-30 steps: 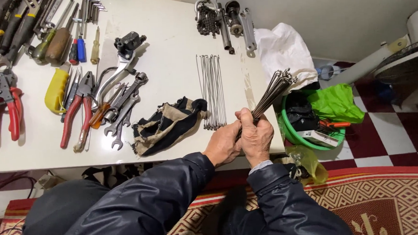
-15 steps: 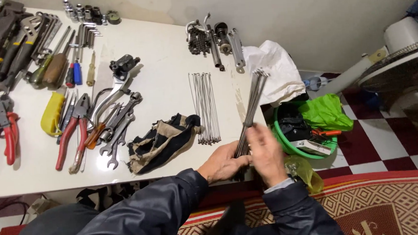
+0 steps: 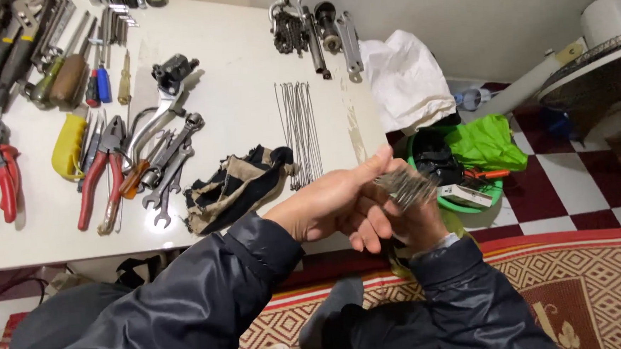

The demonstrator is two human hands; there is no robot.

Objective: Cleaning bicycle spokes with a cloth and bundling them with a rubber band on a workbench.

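A bundle of thin metal spokes [image 3: 404, 186] is gripped end-on in the right hand [image 3: 416, 222], its fingers wrapped around the stems just off the white table's [image 3: 250, 107] front right corner. The left hand [image 3: 333, 205] is held flat and open, fingers pressed against the bristly spoke ends. More straight spokes [image 3: 299, 129] are laid beside a crumpled dark rag [image 3: 237, 185], well apart from the wrenches [image 3: 168, 164].

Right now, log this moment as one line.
right hand: grips bundle of thin metal spokes | left hand: open, against bundle | white table: more spokes
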